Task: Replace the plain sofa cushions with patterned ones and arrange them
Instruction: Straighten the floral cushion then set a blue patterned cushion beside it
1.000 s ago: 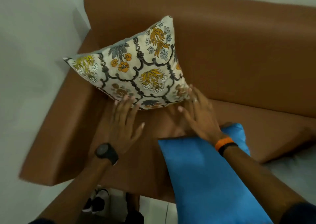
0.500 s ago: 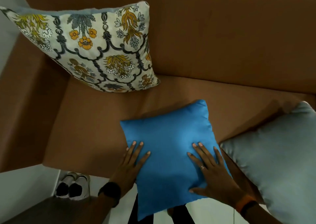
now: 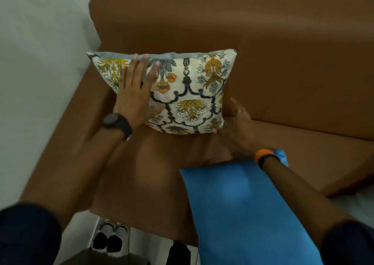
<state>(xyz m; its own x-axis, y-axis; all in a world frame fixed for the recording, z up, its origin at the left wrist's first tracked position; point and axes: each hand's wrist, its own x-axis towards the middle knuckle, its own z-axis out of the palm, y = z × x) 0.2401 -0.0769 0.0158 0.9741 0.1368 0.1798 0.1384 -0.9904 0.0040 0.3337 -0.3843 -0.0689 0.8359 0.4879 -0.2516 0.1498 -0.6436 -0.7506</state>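
Note:
A patterned cushion point(image 3: 190, 94), cream with yellow flowers and dark scrollwork, stands on the brown sofa point(image 3: 141, 173) in the left corner and leans on the backrest. My left hand point(image 3: 135, 96) lies flat on its left face, fingertips at the top edge. My right hand point(image 3: 238, 127) grips its lower right corner, with the fingers hidden behind it. A plain blue cushion point(image 3: 232, 204) lies flat on the seat's front edge, under my right forearm.
The sofa's left armrest point(image 3: 70, 143) meets a pale wall point(image 3: 30, 62). A sliver of a plain grey cushion point(image 3: 360, 204) shows at the far right. On the floor below the seat's front edge stands a pair of shoes point(image 3: 109, 240).
Half a second ago both hands lay on the blue cushion. Now they are up on the patterned cushion, which stands squarer in the corner.

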